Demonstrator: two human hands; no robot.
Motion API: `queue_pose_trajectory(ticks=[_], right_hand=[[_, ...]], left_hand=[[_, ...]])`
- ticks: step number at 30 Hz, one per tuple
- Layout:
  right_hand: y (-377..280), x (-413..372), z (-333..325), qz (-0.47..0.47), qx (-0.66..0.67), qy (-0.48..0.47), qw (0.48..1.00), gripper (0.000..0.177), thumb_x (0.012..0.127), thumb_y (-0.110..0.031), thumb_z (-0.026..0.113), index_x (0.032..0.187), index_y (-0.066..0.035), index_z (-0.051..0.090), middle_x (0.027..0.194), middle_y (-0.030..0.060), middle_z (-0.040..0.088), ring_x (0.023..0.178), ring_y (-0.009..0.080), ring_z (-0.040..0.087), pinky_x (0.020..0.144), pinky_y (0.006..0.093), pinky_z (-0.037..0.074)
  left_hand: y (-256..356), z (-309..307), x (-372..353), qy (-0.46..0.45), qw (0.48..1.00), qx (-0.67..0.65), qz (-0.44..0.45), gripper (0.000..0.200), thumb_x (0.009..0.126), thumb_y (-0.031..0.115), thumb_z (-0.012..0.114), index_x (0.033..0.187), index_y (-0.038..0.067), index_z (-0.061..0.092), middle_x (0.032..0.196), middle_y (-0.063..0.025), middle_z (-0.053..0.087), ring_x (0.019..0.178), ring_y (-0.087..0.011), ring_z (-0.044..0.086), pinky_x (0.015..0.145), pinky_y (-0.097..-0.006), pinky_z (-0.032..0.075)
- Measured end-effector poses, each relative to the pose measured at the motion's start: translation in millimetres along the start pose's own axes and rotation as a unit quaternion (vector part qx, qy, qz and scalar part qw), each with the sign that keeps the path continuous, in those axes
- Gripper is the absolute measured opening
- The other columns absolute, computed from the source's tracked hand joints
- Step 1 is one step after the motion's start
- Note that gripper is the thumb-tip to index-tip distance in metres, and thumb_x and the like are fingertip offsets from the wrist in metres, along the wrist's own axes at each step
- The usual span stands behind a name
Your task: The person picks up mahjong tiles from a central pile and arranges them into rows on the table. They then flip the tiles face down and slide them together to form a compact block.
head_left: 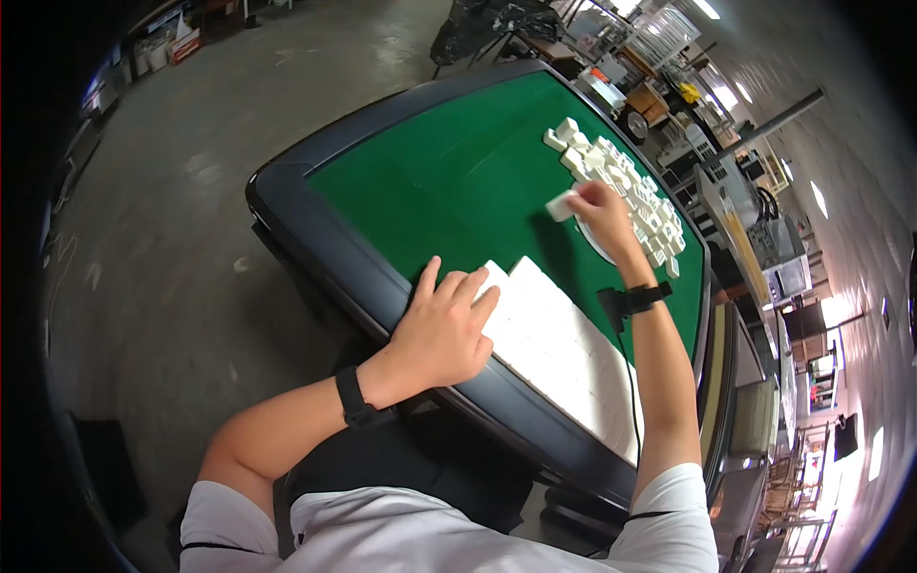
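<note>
My right hand (602,215) is raised over the green table top, its fingers pinched on a white tile (562,205). Beneath and beyond it, a loose pile of white tiles (626,177) spreads toward the far right side. My left hand (444,325) lies with fingers spread at the near edge, its fingertips touching the left end of a block of white tiles (564,344). That block is laid out in tight rows along the near side of the table. Part of a round, pale-edged shape shows under my right wrist.
The green table (401,162) has a raised dark rim (287,181). A black plastic bag (487,29) stands beyond the far edge. Shelves, boxes and metal furniture crowd the right side. Grey floor shows at the left.
</note>
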State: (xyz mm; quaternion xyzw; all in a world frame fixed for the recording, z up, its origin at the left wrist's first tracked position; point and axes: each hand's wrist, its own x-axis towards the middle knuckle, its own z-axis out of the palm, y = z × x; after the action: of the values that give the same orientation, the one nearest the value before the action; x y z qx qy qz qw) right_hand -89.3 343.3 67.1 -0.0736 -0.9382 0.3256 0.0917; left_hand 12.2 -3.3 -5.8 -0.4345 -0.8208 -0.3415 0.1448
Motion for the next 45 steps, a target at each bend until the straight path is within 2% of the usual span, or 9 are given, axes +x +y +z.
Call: queue_pose_trajectory(ticks=[2,5,8,16,24,26,32,37,45], right_hand=[[-26,-18,31,0.012,0.113,-0.08,0.99,0.021,0.102,-0.021,0.077,0.109,-0.001,0.073,0.094,0.0021,0.074,0.085,0.0106,0.067,0.074,0.0282,0.054],[-35,-28,52,-0.03,0.015,-0.205,0.978,0.02,0.103,-0.02,0.075,0.11,-0.002,0.073,0.093,-0.0024,0.072,0.084,0.0087,0.064,0.074,0.0273,0.052],[-58,-41,48,-0.001,-0.054,-0.266,0.962,0.022,0.098,-0.022,0.078,0.102,0.0,0.076,0.089,0.0047,0.077,0.082,0.0141,0.071,0.074,0.0306,0.055],[-70,-62,58,-0.097,-0.205,-0.162,0.96,0.027,0.092,-0.02,0.069,0.11,-0.003,0.081,0.104,0.019,0.082,0.096,0.0393,0.078,0.087,0.0452,0.062],[-70,-75,62,-0.109,-0.228,-0.146,0.956,0.026,0.09,-0.015,0.061,0.099,-0.004,0.083,0.101,0.0259,0.079,0.097,0.0436,0.077,0.089,0.0522,0.062],[-59,-72,62,-0.115,-0.194,-0.174,0.958,0.031,0.093,-0.021,0.063,0.111,-0.005,0.082,0.107,0.024,0.08,0.101,0.0438,0.077,0.093,0.0518,0.061],[-47,-86,13,-0.043,-0.162,-0.049,0.985,0.058,0.095,-0.039,0.071,0.136,0.002,0.067,0.122,0.0278,0.077,0.114,0.0447,0.074,0.101,0.0509,0.059],[41,-48,-46,0.079,-0.176,0.135,0.972,0.037,0.093,-0.033,0.074,0.104,0.001,0.075,0.102,0.0286,0.079,0.099,0.0477,0.077,0.088,0.0559,0.062],[171,-17,-104,0.146,-0.262,0.372,0.878,0.047,0.09,-0.025,0.08,0.125,-0.002,0.06,0.113,0.0261,0.073,0.104,0.0467,0.074,0.085,0.0568,0.063]], left_hand=[[1,0,1,0.0,1.0,-0.001,0.003,0.056,0.084,0.014,0.062,0.136,-0.006,0.068,0.146,-0.0276,0.06,0.13,-0.04,0.059,0.122,-0.07,0.033],[1,0,-2,0.008,1.0,0.013,-0.002,0.055,0.084,0.014,0.062,0.135,-0.005,0.069,0.145,-0.0266,0.06,0.129,-0.0392,0.06,0.122,-0.0701,0.034],[0,0,-3,0.026,1.0,0.011,0.0,0.054,0.084,0.014,0.062,0.135,-0.005,0.069,0.145,-0.0255,0.061,0.128,-0.0385,0.06,0.121,-0.0701,0.034],[0,3,-2,0.018,1.0,0.024,0.009,0.054,0.085,0.013,0.06,0.134,-0.005,0.07,0.145,-0.027,0.062,0.132,-0.04,0.059,0.123,-0.0685,0.033],[7,-2,1,-0.01,0.999,0.047,0.014,0.055,0.087,0.015,0.061,0.139,-0.002,0.068,0.145,-0.0248,0.062,0.135,-0.0403,0.058,0.123,-0.0679,0.033],[7,0,-1,-0.014,0.998,0.06,0.017,0.056,0.087,0.015,0.062,0.14,-0.001,0.068,0.147,-0.0251,0.061,0.136,-0.0403,0.058,0.123,-0.0678,0.032],[10,0,0,-0.038,0.995,0.085,0.029,0.056,0.087,0.013,0.06,0.141,-0.002,0.067,0.148,-0.0256,0.06,0.135,-0.0412,0.058,0.124,-0.0682,0.031],[9,1,-1,-0.036,0.994,0.093,0.035,0.059,0.086,0.014,0.061,0.142,-0.004,0.066,0.149,-0.0271,0.06,0.133,-0.0418,0.058,0.123,-0.0694,0.032],[10,-1,3,-0.033,0.996,0.079,0.036,0.059,0.083,0.014,0.06,0.139,-0.005,0.068,0.148,-0.0277,0.06,0.132,-0.043,0.058,0.123,-0.0698,0.031]])
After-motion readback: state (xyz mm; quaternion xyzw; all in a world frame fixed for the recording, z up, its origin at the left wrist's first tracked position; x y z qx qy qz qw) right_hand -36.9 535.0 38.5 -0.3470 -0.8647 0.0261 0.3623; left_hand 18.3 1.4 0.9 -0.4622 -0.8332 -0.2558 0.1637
